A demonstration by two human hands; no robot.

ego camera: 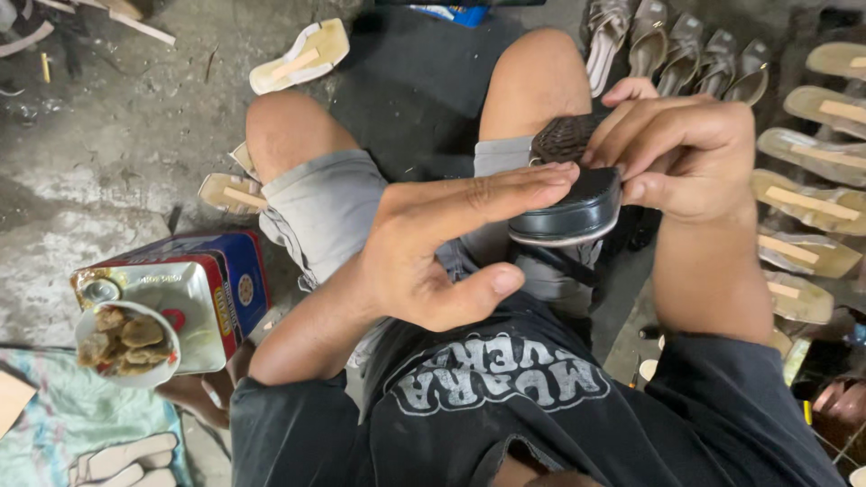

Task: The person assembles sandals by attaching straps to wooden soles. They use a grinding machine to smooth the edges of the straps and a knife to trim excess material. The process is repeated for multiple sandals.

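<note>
Right hand [695, 162] hides the dark shoe's [568, 212] front.

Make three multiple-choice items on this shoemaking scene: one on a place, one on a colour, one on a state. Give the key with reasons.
1. Where does the rectangular metal tin with blue and red sides stand?
A. By the person's left side, on the concrete floor
B. On the right knee
C. Among the row of soles

2. What colour is the glossy shoe being worked on?
A. White
B. Black
C. Yellow

3. How is the left hand set?
A. Clenched in a fist
B. Fingers stretched flat against the shoe's heel end
C. Resting on the floor

Key: 1 A, it sits beside the left thigh. 2 B, its shiny upper is black. 3 B, straight fingers reach the shoe, which the right hand grips from above.
</note>
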